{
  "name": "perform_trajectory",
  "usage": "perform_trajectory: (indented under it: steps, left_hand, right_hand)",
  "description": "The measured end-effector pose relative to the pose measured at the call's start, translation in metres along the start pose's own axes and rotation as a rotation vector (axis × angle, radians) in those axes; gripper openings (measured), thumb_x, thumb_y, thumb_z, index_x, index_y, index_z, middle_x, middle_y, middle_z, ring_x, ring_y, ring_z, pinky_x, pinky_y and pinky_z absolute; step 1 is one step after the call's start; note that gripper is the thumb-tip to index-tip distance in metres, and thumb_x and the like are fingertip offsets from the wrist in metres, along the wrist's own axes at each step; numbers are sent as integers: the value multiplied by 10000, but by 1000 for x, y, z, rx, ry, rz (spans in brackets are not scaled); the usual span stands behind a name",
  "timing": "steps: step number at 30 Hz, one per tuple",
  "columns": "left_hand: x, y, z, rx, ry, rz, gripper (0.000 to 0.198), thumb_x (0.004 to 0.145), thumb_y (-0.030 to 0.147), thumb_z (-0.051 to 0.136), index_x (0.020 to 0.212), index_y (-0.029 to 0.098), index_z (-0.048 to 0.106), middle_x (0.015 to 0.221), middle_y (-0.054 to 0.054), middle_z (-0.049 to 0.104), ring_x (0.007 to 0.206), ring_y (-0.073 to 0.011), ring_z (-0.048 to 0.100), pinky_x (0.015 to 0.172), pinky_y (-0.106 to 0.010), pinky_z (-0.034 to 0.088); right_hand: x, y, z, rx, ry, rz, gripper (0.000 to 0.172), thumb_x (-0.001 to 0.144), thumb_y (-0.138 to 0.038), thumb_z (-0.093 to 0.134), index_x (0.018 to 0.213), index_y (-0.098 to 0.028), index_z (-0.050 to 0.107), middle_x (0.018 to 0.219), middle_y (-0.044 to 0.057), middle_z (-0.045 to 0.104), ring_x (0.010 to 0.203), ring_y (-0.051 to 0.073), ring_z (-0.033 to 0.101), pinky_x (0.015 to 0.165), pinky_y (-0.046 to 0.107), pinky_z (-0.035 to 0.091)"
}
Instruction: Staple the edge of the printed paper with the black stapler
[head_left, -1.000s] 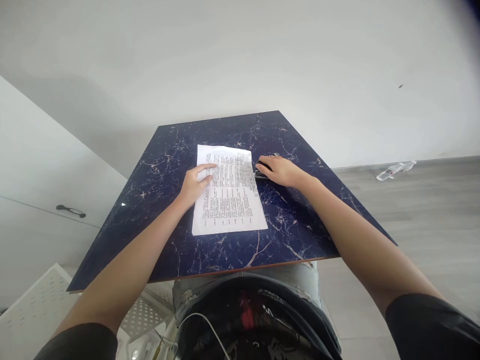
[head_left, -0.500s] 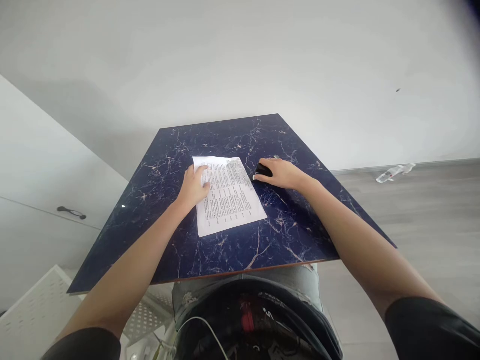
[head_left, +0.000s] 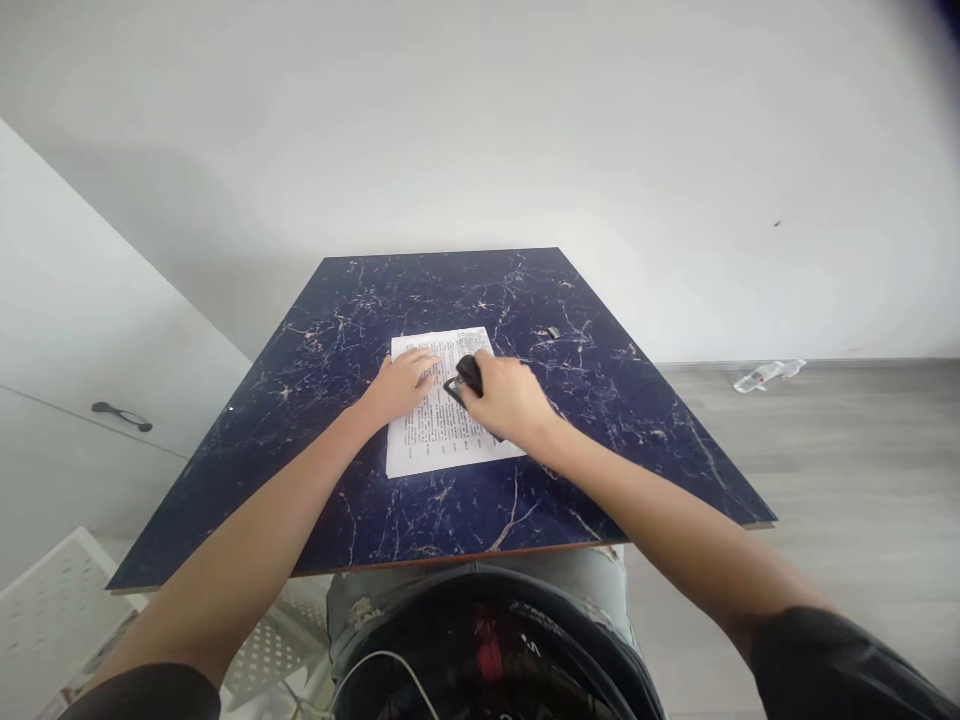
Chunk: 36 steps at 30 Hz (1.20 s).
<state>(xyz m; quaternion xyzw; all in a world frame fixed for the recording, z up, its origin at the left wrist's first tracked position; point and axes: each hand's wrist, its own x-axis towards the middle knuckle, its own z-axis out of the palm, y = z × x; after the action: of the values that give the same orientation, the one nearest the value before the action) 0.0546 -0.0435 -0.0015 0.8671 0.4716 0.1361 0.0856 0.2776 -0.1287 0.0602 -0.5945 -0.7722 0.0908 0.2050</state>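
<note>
A printed white sheet of paper (head_left: 439,425) lies in the middle of the dark blue marbled table (head_left: 360,500). My left hand (head_left: 397,385) rests flat on the sheet's left part, fingers stretched out. My right hand (head_left: 510,400) is closed round a small black stapler (head_left: 466,378), held over the upper part of the sheet. The stapler's lower end is hidden by my fingers.
A small silvery object (head_left: 553,332) lies on the table beyond my right hand. A white cabinet with a dark handle (head_left: 120,415) stands at the left, a white perforated rack (head_left: 45,600) below it. A plastic bottle (head_left: 765,376) lies on the grey floor at the right.
My right hand took the black stapler from the table right of the sheet and carried it left over the paper. The sheet and my left hand shifted a little.
</note>
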Motion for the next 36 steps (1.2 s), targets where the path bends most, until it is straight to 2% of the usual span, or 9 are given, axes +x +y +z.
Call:
perform_trajectory:
  steps: [5, 8, 11, 14, 18, 22, 30, 33, 36]
  left_hand:
    - [5, -16, 3, -120, 123, 29, 425, 994, 187, 407, 1313, 223, 686, 1409, -87, 695, 1336, -264, 629, 1203, -459, 441]
    - [7, -22, 5, -147, 255, -41, 405, 968, 149, 387, 1221, 182, 701, 1382, -123, 681, 1338, -276, 608, 1197, -456, 445]
    - [5, -25, 4, -145, 397, -148, 354, 964, 145, 377, 1130, 154, 689, 1336, -179, 649, 1355, -314, 561, 1200, -508, 425]
    - [3, -23, 1, -183, 512, -224, 307, 952, 118, 383, 1067, 190, 659, 1268, -161, 641, 1290, -305, 582, 1174, -514, 443]
    - [1, -18, 0, -237, 519, -252, 263, 926, 93, 420, 1014, 208, 638, 1243, -146, 632, 1251, -293, 602, 1155, -492, 460]
    - [2, -14, 2, -256, 492, -242, 211, 918, 106, 472, 989, 206, 644, 1211, -144, 640, 1239, -293, 614, 1168, -478, 454]
    - [3, -15, 5, -241, 506, -237, 197, 918, 120, 490, 984, 207, 654, 1206, -147, 645, 1215, -308, 620, 1162, -503, 456]
    - [3, -17, 6, -249, 504, -241, 184, 916, 134, 504, 978, 214, 657, 1202, -142, 644, 1212, -316, 617, 1156, -525, 458]
    - [4, -19, 6, -282, 500, -251, 177, 910, 143, 514, 964, 218, 665, 1179, -133, 643, 1193, -316, 620, 1154, -534, 455]
  right_hand:
    - [12, -30, 31, -43, -91, -31, 198, 927, -287, 563, 1028, -140, 649, 914, 170, 755, 751, 281, 704, 642, 381, 496]
    - [19, -29, 35, 41, -91, -46, 337, 981, -463, 568, 1015, -143, 664, 939, 175, 757, 815, 307, 715, 710, 415, 533]
    - [26, -15, 30, 263, -32, -125, 566, 1077, -611, 351, 1078, -161, 694, 1118, 170, 760, 1036, 310, 721, 919, 462, 554]
    - [30, 14, 30, 410, -113, -237, 636, 1130, -512, 172, 1318, -172, 676, 1456, 149, 661, 1369, 283, 608, 1172, 476, 451]
    - [16, 57, 43, 173, -253, -425, 541, 1096, -393, 361, 1545, -148, 537, 1681, 154, 421, 1580, 333, 358, 1303, 553, 286]
    - [-18, 87, 42, 40, -213, -449, 570, 1108, -366, 334, 1629, -152, 426, 1722, 143, 340, 1609, 314, 289, 1325, 548, 259]
    - [-91, 142, -11, -16, -249, -309, 614, 1083, -348, 415, 1684, -262, 321, 1749, 71, 288, 1618, 306, 265, 1317, 576, 286]
    - [-100, 151, -22, 12, -230, -244, 550, 1069, -374, 440, 1613, -292, 470, 1705, 57, 391, 1576, 312, 370, 1302, 547, 336]
    - [-86, 153, -26, 111, -32, -129, 431, 1079, -396, 395, 1353, -291, 711, 1445, 77, 684, 1369, 310, 625, 1184, 526, 488]
